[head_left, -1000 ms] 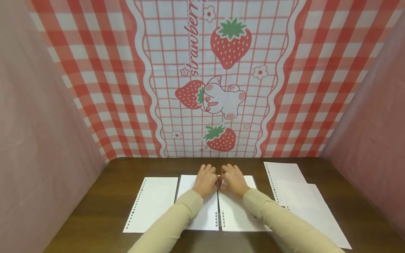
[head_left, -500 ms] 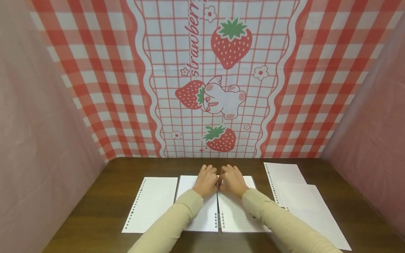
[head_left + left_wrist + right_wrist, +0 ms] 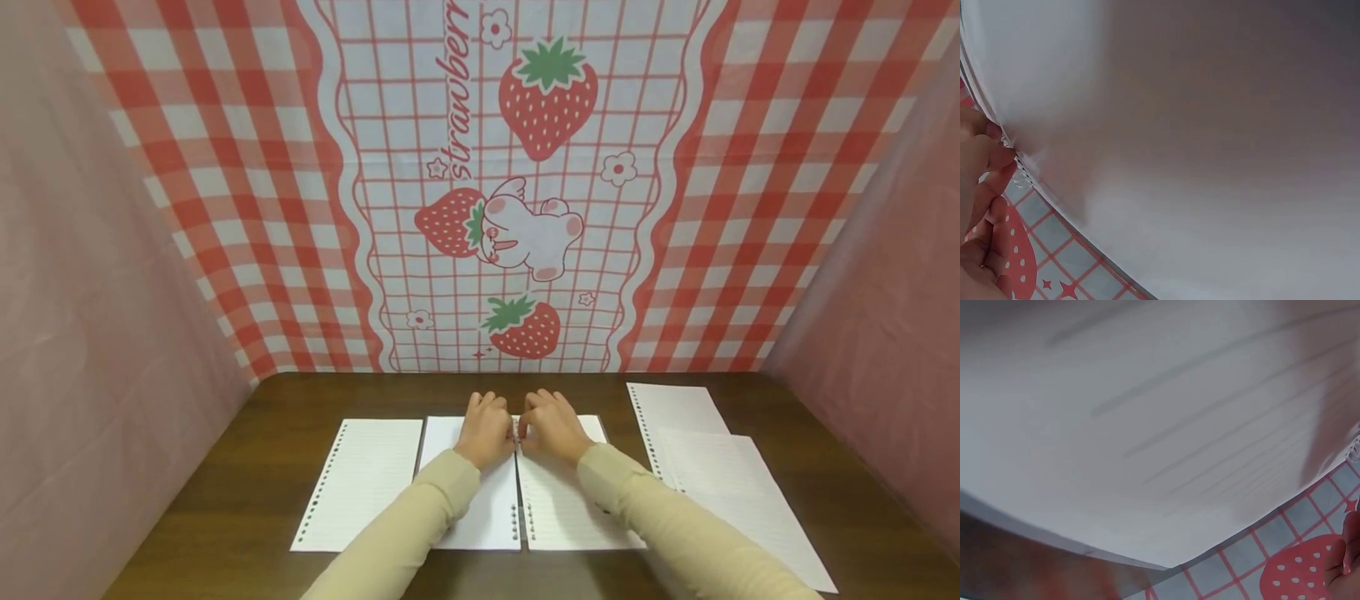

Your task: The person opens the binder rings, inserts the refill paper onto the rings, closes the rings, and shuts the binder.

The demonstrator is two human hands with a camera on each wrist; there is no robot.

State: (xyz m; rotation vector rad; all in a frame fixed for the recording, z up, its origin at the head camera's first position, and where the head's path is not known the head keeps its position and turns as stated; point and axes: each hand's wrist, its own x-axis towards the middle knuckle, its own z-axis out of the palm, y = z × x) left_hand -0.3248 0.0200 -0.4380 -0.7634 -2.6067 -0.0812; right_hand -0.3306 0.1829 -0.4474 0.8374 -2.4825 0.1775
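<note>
An open loose-leaf binder lies in the middle of the table, with white paper on its left half and lined paper on its right. Small rings run along its spine and show near the front. My left hand and my right hand face each other at the far part of the spine, fingers curled at the rings there. In the left wrist view, fingertips pinch at the page edge beside clear rings. The right wrist view shows the lined page and only a few fingers at its edge.
A loose punched sheet lies left of the binder. Two more sheets overlap on the right, the rear one partly under the front one. A strawberry-patterned cloth hangs behind the brown table.
My left hand has shifted very slightly left, so a small gap shows between the two hands at the spine. The binder and loose sheets lie as before.
</note>
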